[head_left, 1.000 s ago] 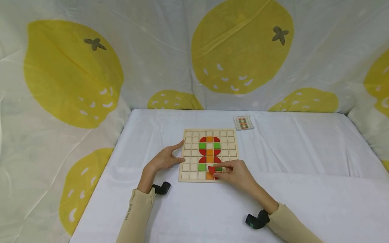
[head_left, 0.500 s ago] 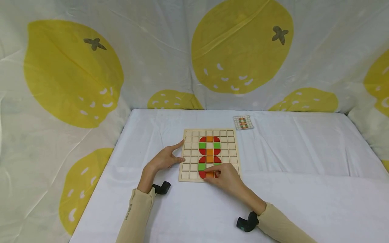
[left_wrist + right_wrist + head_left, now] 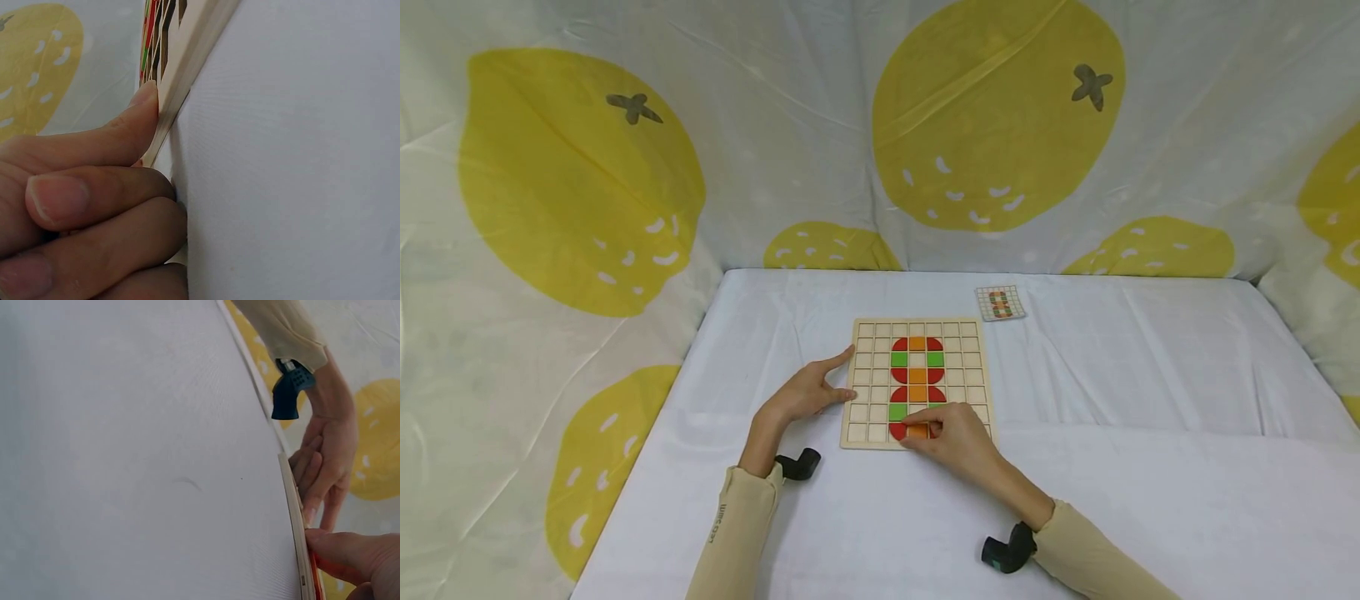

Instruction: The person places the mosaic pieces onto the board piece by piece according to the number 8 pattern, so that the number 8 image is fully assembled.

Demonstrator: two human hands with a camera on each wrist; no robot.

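Observation:
A square wooden grid board (image 3: 867, 415) lies on the white cloth, with red rounded tiles, orange tiles and green tiles set in its middle columns. My left hand (image 3: 797, 393) rests at the board's left edge, thumb and forefinger spread along it; the left wrist view shows the thumb (image 3: 140, 115) against the rim and other fingers bent. With thumb and forefinger, my right hand (image 3: 958, 433) pinches a red rounded tile (image 3: 897, 432) at the bottom-row cell left of an orange tile (image 3: 917, 431). Whether that tile sits fully flat I cannot tell. The right hand covers the board's lower right part.
A small pattern card (image 3: 1000, 303) with a similar coloured design lies just beyond the board's far right corner. White cloth (image 3: 1120, 358) covers the table, and a lemon-print curtain (image 3: 820, 133) hangs behind it. Dark devices (image 3: 1009, 548) are worn at both wrists.
My right hand has moved left and slightly down, bringing the red tile from above the board's middle to the bottom-row cell. It has barely shifted since half a second ago. The left hand stays put.

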